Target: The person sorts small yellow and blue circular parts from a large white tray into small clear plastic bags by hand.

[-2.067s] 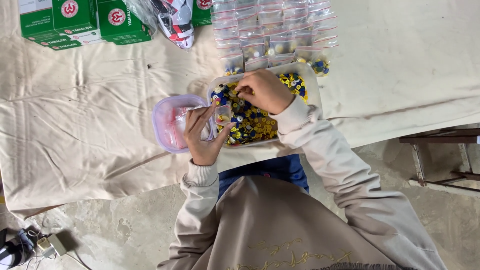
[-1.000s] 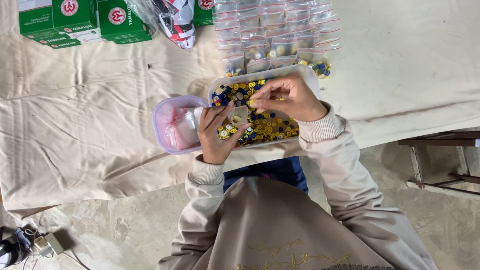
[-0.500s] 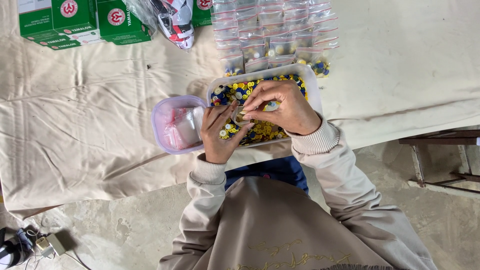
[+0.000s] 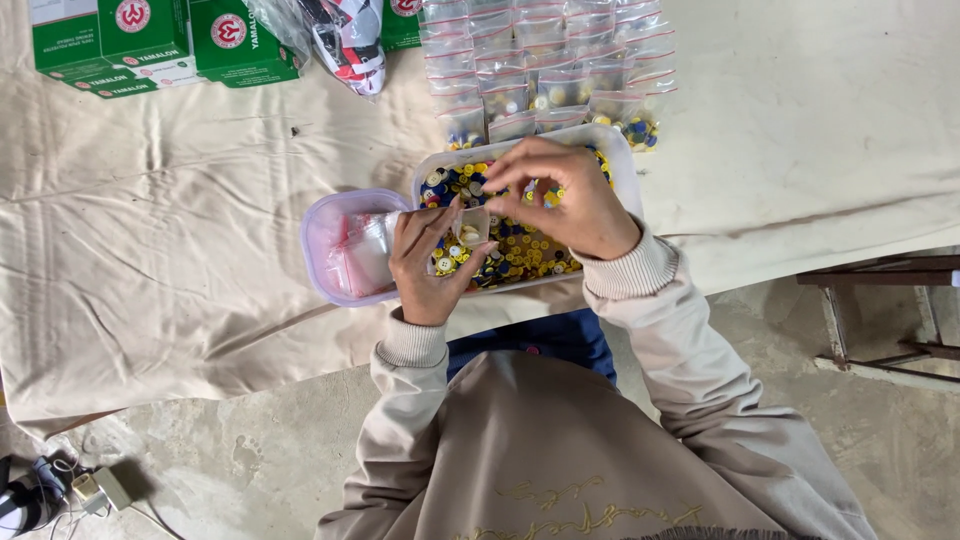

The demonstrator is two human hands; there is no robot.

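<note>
Pinched between thumb and fingers, a small clear bag (image 4: 472,228) sat in the closed grip of the left hand (image 4: 432,262), held mouth-up over the near edge of the white tray (image 4: 622,160) of yellow, blue and white buttons (image 4: 520,255). The right hand (image 4: 565,195) arched over the tray just beside it, fingers curled down toward the bag's opening; whether its fingertips pinched a button could not be told.

Compared with two seconds before, the right hand had come off the button heap at the tray's far side and moved across to meet the left, and the left hand had risen from the pink tub (image 4: 340,250) of empty bags to the tray's edge. Half a second earlier the hands were already close together, and little had shifted since.

Filled bags (image 4: 545,70) lay in rows on the cloth-covered desk (image 4: 180,220) beyond the tray, with green boxes (image 4: 150,40) at the far left corner.
</note>
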